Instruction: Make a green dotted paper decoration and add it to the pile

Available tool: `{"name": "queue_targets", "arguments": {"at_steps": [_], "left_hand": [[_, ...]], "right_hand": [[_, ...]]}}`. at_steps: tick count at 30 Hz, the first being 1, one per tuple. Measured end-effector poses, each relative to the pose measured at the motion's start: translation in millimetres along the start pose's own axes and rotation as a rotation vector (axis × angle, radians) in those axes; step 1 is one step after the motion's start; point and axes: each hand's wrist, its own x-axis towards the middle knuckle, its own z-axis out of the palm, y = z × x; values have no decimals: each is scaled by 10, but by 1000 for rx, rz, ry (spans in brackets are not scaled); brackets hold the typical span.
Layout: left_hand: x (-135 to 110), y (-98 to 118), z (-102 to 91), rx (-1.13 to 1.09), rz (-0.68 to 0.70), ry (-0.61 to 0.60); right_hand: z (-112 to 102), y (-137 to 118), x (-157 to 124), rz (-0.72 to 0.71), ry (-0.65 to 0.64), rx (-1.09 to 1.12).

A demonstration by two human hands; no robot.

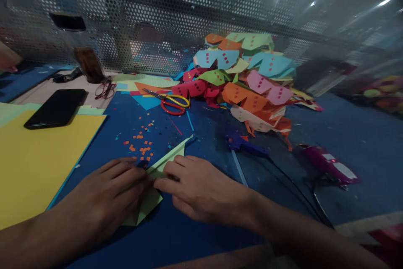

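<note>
A pale green sheet of paper (151,205), folded with a narrow strip along its upper edge, lies slantwise on the blue table. My left hand (110,195) grips its left part, the fingers bent and pressed together over the fold. My right hand (201,187) is closed on the right part, thumb and curled fingers at the fold close to the left fingertips. Part of the paper is hidden under both hands. Small orange paper squares (143,150) are scattered just beyond my left hand.
Scissors (174,103) with red and yellow handles lie behind the paper. Folded coloured paper pieces (242,92) are heaped at back right. A blue glue gun (247,146) and a purple plug-in device (330,164) lie right. A phone (58,107) rests on yellow sheets (37,164); a jar (88,63) stands behind.
</note>
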Motion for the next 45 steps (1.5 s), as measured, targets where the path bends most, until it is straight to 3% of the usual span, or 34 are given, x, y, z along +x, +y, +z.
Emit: {"name": "queue_targets", "arguments": {"at_steps": [14,26,45], "left_hand": [[68,10,-53,-48,-25,12],[40,0,-23,-37,-2,24],[30,7,-25,-74,-27,-1]], "right_hand": [[-52,88,-55,-8,1,79],[-2,69,-52,3,74,85],[-121,67,-71,-14,-55,78]]}}
